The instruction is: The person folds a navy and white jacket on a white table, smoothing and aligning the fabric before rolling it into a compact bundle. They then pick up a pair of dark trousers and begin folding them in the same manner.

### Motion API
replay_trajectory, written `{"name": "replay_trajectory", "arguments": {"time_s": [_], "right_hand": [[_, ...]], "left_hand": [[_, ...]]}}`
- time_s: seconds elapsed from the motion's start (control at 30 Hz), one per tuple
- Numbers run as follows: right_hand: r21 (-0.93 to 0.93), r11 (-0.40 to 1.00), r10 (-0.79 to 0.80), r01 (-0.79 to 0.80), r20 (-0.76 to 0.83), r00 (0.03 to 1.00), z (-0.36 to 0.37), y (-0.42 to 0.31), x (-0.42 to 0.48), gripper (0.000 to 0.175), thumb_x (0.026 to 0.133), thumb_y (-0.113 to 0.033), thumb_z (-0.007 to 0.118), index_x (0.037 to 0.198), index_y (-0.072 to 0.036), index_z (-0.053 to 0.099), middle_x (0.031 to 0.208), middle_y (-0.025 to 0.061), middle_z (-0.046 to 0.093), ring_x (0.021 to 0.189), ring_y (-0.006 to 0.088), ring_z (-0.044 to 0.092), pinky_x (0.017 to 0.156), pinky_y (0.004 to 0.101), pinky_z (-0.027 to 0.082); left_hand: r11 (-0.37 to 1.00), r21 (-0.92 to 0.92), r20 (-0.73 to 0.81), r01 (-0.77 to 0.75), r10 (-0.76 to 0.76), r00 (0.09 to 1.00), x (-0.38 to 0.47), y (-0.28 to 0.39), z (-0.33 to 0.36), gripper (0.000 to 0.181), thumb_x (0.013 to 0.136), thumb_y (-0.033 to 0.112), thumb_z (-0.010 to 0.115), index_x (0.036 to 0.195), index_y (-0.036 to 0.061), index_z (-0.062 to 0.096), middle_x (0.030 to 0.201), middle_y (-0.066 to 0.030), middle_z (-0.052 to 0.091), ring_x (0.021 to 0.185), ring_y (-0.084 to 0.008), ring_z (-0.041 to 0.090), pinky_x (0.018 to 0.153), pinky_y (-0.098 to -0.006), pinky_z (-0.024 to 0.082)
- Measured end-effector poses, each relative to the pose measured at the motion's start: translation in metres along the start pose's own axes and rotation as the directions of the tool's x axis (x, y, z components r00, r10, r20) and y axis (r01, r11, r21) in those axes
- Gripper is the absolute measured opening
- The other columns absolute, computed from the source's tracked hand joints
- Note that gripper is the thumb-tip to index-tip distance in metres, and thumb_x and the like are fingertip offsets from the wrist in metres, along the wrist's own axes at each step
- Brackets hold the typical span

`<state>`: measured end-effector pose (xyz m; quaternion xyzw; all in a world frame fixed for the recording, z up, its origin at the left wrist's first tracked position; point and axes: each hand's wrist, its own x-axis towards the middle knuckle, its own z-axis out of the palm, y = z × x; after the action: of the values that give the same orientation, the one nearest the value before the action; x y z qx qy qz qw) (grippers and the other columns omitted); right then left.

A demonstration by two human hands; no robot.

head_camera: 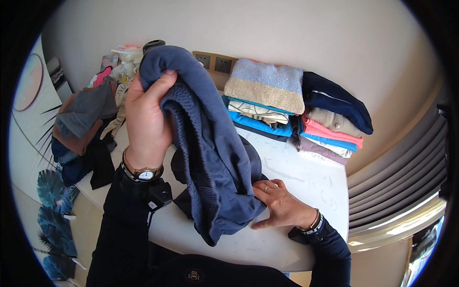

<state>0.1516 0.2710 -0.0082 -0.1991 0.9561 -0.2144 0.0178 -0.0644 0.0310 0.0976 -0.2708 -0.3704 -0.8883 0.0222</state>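
Observation:
A dark blue-grey garment (229, 161) with a ribbed or gathered edge hangs from my raised left hand (150, 107), thumb and fingers pinching its upper part. Its lower part rests on the white table (315, 186). My right hand (278, 204) lies low at the garment's right side, fingertips touching the cloth and thumb spread apart; whether the fingers pinch any cloth cannot be told. Darker cloth (254, 154) shows behind the garment, partly hidden by it.
At the back stands a stack of folded clothes topped by a striped knit (265, 86); right of it is another, topped by a navy garment (335, 97). A loose clothes heap (86, 114) lies left. Wall sockets (223, 65) and a grey curtain (398, 175) border the table.

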Motion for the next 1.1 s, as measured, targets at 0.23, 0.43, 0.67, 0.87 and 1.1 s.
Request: {"name": "replay_trajectory", "arguments": {"time_s": [0.23,0.43,0.67,0.87,1.1], "right_hand": [[0.060,0.994,0.088,-0.088,0.003,0.996,-0.009,0.002,0.002,0.067,0.074,-0.018,0.084,0.135,-0.002,0.063,0.100,0.0199,0.072,0.094,0.0364,0.067,0.088,0.0417,0.051],[-0.280,0.843,0.471,-0.459,-0.025,0.882,-0.078,0.005,-0.051,0.046,0.073,-0.016,0.079,0.117,-0.007,0.071,0.089,0.0226,0.072,0.085,0.0420,0.070,0.077,0.0445,0.055],[-0.055,0.431,0.003,-0.901,-0.998,0.062,-0.141,-0.062,-0.155,0.066,0.072,0.017,0.069,0.133,-0.010,0.066,0.118,0.0092,0.069,0.102,0.0200,0.067,0.085,0.0342,0.056],[-0.286,0.581,-0.051,-0.762,-0.947,0.317,-0.134,-0.060,-0.130,0.056,0.065,0.015,0.059,0.117,-0.002,0.070,0.114,0.0146,0.069,0.111,0.0301,0.066,0.100,0.0376,0.051],[-0.206,0.883,0.240,-0.422,-0.574,0.782,-0.091,-0.017,-0.055,0.029,0.079,0.000,0.072,0.107,-0.004,0.071,0.100,0.0155,0.071,0.092,0.0359,0.069,0.081,0.0421,0.055]], "left_hand": [[0.998,-0.047,0.119,0.048,-0.043,0.992,-0.008,-0.006,0.000,0.021,0.097,0.000,0.066,0.118,0.0003,0.069,0.109,-0.0077,0.074,0.097,-0.0162,0.071,0.090,-0.0306,0.056],[0.991,-0.007,0.281,0.137,-0.129,0.951,-0.012,-0.025,0.006,0.023,0.097,-0.002,0.065,0.119,-0.0008,0.068,0.109,-0.0060,0.074,0.096,-0.0134,0.070,0.090,-0.0294,0.057],[0.920,0.235,0.398,0.314,-0.385,0.833,-0.034,-0.066,0.019,0.028,0.101,0.005,0.065,0.128,-0.0027,0.063,0.113,-0.0043,0.072,0.100,-0.0102,0.068,0.090,-0.0254,0.056],[0.929,0.155,0.383,0.336,-0.370,0.847,-0.033,-0.060,0.016,0.032,0.098,0.001,0.064,0.130,-0.0037,0.063,0.117,-0.0045,0.071,0.104,-0.0123,0.067,0.097,-0.0277,0.052],[0.930,0.174,0.317,0.323,-0.364,0.876,-0.017,-0.050,0.009,0.025,0.097,0.002,0.067,0.122,-0.0027,0.065,0.111,-0.0041,0.071,0.100,-0.0102,0.067,0.091,-0.0261,0.053]]}}
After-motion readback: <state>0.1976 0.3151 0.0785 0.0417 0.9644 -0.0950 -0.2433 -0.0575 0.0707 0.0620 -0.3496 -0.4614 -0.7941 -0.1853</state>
